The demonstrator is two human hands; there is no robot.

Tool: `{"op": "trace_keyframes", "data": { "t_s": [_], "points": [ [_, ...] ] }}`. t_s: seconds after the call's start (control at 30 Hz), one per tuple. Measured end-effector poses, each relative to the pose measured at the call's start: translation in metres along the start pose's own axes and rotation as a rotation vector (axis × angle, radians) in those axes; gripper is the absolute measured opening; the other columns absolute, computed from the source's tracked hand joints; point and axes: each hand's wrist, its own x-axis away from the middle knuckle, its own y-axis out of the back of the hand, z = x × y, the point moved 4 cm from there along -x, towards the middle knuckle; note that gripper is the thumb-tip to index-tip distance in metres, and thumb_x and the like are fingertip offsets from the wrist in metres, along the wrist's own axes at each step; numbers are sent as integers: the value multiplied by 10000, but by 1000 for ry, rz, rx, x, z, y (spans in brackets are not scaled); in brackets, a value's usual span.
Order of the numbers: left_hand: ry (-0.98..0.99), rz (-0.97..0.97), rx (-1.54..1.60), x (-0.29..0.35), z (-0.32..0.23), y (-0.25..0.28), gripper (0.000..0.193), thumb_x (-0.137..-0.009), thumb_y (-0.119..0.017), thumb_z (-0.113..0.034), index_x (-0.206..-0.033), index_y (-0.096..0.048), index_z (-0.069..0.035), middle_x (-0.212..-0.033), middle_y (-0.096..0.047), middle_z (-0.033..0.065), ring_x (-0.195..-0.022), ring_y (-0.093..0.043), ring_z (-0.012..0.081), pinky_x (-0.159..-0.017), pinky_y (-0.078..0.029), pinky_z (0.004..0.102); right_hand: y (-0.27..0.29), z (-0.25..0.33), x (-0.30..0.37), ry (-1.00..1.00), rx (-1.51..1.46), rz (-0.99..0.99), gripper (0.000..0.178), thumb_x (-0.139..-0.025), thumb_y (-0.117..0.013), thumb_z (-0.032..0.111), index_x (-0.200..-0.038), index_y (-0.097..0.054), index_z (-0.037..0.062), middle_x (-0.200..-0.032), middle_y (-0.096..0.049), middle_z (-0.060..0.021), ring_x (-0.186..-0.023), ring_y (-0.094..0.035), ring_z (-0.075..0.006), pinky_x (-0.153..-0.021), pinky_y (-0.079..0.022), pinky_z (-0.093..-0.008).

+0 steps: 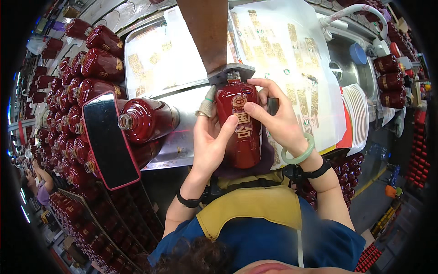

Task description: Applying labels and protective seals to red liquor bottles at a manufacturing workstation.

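Observation:
A glossy dark-red glass bottle [235, 132] with gold decals lies in front of me, its open neck against a dark metal block [231, 73]. My left hand [211, 141] clasps its left side, thumb on the front. A cloth cover with a green band [207, 104] wraps one of that hand's fingers. From the other side my right hand [278, 116] grips the bottle, thumb pressed to the gold emblem. A small dark block [273, 106] shows by the right hand's fingers; whether they hold it I cannot tell. Dark cloth [269, 155] lies under the bottle.
A phone [112, 139] stands at left beside another red bottle [148, 119], with many more bottles stacked beyond. Decal sheets [292, 59] cover the metal table's far side. A brown post [205, 32] rises ahead. At right are a sink [340, 55] and a white faucet [353, 10].

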Motion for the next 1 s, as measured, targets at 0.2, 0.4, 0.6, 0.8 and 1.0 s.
{"op": "trace_keyframes", "data": {
  "t_s": [0.2, 0.4, 0.6, 0.8, 1.0],
  "points": [
    [-15, 9, -15, 0, 2, 2, 671, -940, -617, -29, -1492, -243, 50, -1406, -470, 167, -1288, -484, 218, -1075, -406, 364, -1, 0, 0, 16, 1, 0, 496, -827, -783, 173, -1267, -574, 81, -808, -406, 67, -723, -391, -40, -667, -370, -197],
    [-27, 19, 8, 0, 3, 2, 669, -940, -617, -29, -1491, -246, 50, -1407, -468, 165, -1288, -483, 215, -1076, -404, 360, -1, -1, 0, 4, -3, 6, 497, -827, -780, 163, -1271, -572, 79, -813, -406, 66, -730, -388, -42, -674, -369, -197],
    [-16, 11, -2, 0, 4, 2, 668, -943, -615, -34, -1492, -244, 51, -1404, -471, 163, -1281, -487, 212, -1074, -405, 358, -1, -2, -1, 8, -9, 1, 493, -828, -780, 162, -1267, -574, 74, -808, -405, 65, -732, -388, -43, -674, -367, -196],
    [-15, 7, -13, 0, 1, 0, 664, -941, -624, -42, -1486, -259, 53, -1387, -489, 162, -1266, -498, 208, -1057, -417, 352, -1, -1, 0, 5, -24, 2, 483, -834, -775, 163, -1263, -574, 68, -811, -404, 63, -735, -390, -48, -680, -370, -200],
    [-49, -1, -40, 0, -1, -3, 637, -942, -618, -36, -1473, -280, 62, -1359, -514, 161, -1234, -523, 203, -1045, -423, 348, 14, 19, -9, 20, -102, 73, 357, -908, -626, 56, -1252, -543, 13, -894, -485, -2, -844, -472, -95, -765, -421, -254]
  ]
}}
